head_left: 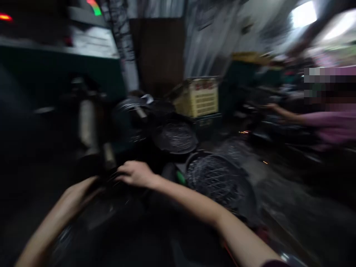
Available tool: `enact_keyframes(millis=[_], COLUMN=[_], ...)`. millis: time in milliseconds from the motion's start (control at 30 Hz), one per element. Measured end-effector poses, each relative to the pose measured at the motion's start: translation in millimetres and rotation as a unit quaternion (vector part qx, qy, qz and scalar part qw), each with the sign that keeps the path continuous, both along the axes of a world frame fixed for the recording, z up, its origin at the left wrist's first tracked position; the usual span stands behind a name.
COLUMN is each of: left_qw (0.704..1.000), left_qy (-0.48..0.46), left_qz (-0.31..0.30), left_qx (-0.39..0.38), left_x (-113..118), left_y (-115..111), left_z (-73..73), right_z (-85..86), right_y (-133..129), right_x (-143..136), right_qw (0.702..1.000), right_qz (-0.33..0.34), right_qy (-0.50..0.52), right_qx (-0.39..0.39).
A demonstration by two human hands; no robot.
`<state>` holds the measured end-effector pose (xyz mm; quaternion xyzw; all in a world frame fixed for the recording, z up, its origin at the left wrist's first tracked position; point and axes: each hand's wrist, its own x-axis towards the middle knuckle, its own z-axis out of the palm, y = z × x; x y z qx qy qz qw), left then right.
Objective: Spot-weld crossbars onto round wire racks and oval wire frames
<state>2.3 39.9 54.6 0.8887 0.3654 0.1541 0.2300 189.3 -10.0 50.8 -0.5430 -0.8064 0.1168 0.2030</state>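
Observation:
My left hand [80,193] and my right hand [136,173] are close together at the lower left of the head view, over a dark area. The fingers of my right hand are curled round a small dark thing whose kind does not show. My left hand is bent towards the same spot; its fingertips are blurred and partly hidden in shadow, and seem closed on something dark too. Just beyond the hands stands a machine with a pale upright bar [87,124]. Beside my right forearm is a round dark basin [251,196] full of thin shiny metal pieces [217,181].
A second round basin [180,151] of metal pieces lies farther back. Behind it a yellow plastic crate [204,98] stands on a dark green one [207,120]. At the right a person in a pink shirt [330,126] reaches towards other machinery; orange sparks [244,132] fly nearby.

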Motion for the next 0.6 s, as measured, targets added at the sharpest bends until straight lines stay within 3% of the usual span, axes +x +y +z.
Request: enact_keyframes(millis=[67,133,233,333,600], left_qw=[0.998,0.997,0.996,0.995,0.997], left_qy=[0.016,0.023,0.013,0.011,0.013], left_qz=[0.059,0.063,0.079,0.092,0.071], left_qx=[-0.015,-0.029,-0.033,-0.028,-0.015], left_x=[-25.6,-35.5,-38.7,-38.6,-37.4], left_y=[-16.3,-22.3,-17.1,-14.9,-7.7], left_z=[6.5,7.9,4.3,4.1,1.9], right_z=[-7.2,-16.5,-23.3,-19.7,-20.2], right_y=[-1.8,4.6,13.6,12.5,16.8], right_x=[-0.2,-1.1,-5.7,-9.0,-5.3], right_qw=[0.999,0.997,0.995,0.995,0.995], right_qz=[-0.012,-0.012,0.004,0.013,0.001], right_qy=[0.026,0.063,0.086,0.084,0.085], right_qx=[0.018,0.042,0.049,0.046,0.051])
